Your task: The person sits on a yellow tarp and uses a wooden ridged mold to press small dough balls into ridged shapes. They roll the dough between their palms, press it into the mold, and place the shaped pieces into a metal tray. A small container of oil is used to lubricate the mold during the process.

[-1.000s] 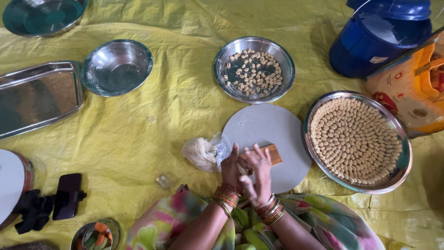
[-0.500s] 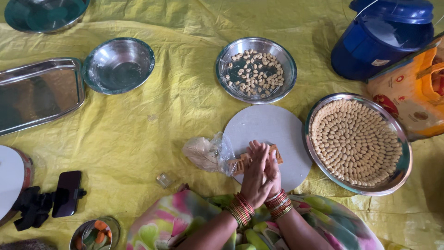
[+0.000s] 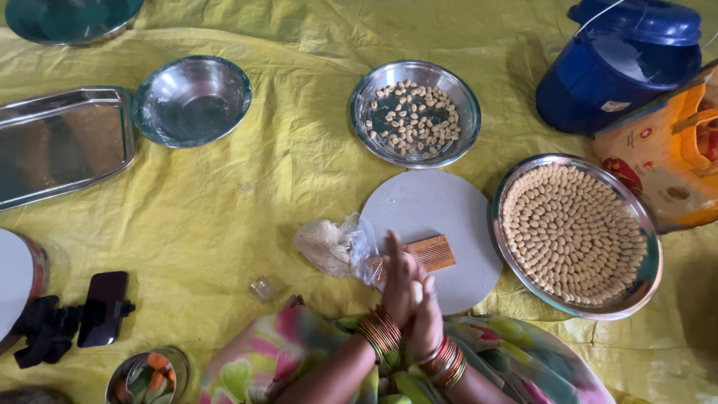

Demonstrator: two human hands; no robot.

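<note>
1. Yellow sheeting [image 3: 247, 194] is spread under everything.
2. A dough ball [image 3: 416, 290] is pressed between the left hand [image 3: 399, 283] and right hand [image 3: 428, 318], palms together, at the round board's [image 3: 434, 217] near edge.
3. A wooden comb [image 3: 430, 253] and plastic bag [image 3: 333, 245] lie just beside.
4. Open sheet is left toward the empty steel bowl [image 3: 191, 99].

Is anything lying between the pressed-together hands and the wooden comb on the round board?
Nothing visible does. The left hand and right hand are pressed together right at the near end of the wooden comb on the round board; the plastic bag lies left of it.
</note>
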